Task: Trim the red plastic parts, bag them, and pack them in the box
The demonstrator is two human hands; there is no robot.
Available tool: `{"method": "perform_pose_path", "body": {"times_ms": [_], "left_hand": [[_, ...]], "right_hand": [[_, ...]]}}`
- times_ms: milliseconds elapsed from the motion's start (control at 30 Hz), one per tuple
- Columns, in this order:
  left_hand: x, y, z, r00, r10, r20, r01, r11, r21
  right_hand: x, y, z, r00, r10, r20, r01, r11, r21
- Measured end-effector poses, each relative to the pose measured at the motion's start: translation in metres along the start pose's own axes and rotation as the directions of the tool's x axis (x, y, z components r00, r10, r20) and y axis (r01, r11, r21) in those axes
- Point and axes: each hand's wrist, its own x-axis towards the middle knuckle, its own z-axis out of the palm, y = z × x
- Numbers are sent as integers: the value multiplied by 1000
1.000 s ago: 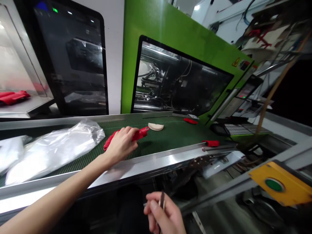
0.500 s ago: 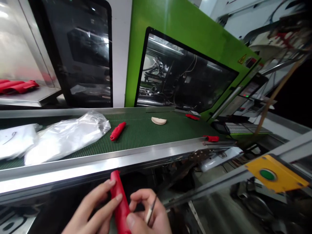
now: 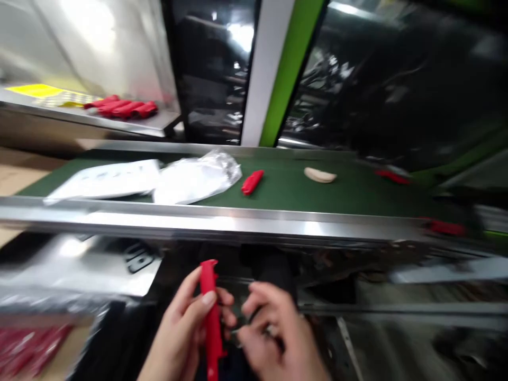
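My left hand [image 3: 186,323] is closed around a long red plastic part [image 3: 212,317], thumb on its face and fingers behind. The part stands nearly upright in front of the conveyor, its side edge with small tabs turned to the right. Just right of it, apart from the part, my right hand [image 3: 278,328] is curled and blurred by motion. Its fingers pinch a small thin pointed tool, mostly hidden now; a pale handle showed earlier. Another red part [image 3: 253,182] lies on the green conveyor belt [image 3: 283,193] beyond my hands.
Clear plastic bags [image 3: 190,180] and a cream half-round piece [image 3: 319,175] lie on the belt. Several red parts [image 3: 127,108] rest on a metal shelf at the left. The conveyor's metal rail [image 3: 270,222] runs across before me. Bagged red pieces [image 3: 32,346] sit at lower left.
My view has swung left, bringing the shelf and lower-left bags into sight. The red part has been turned to show its tabbed edge, and my right hand has drawn away from it.
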Motion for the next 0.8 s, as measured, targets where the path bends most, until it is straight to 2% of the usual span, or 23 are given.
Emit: {"method": "perform_pose_path", "body": {"times_ms": [67,167,267,367,433,533,800], "left_hand": [[-8,1,0,996,-9,86,11,999,-30],[-16,-5,-3,987,7,158,7,996,-90],[-23,-11,-6,984,31,177,-11,993,-114],[-29,-13,-7,980,29,196,-3,992,-128],[-31,-12,-7,981,19,192,4,993,-118],[-34,-10,-8,986,16,164,0,995,-100],[-34,-8,-8,986,15,169,3,995,-103]], "right_hand": [[12,-2,-20,988,-134,69,140,987,-80],[30,-4,-34,926,-329,185,364,908,-207],[35,-11,-32,833,-491,254,548,794,-263],[34,-17,-25,740,-597,310,671,681,-293],[35,-18,-22,694,-628,352,720,627,-299],[36,-19,-20,656,-664,358,754,582,-303],[34,-20,-20,660,-648,382,752,563,-343]]}}
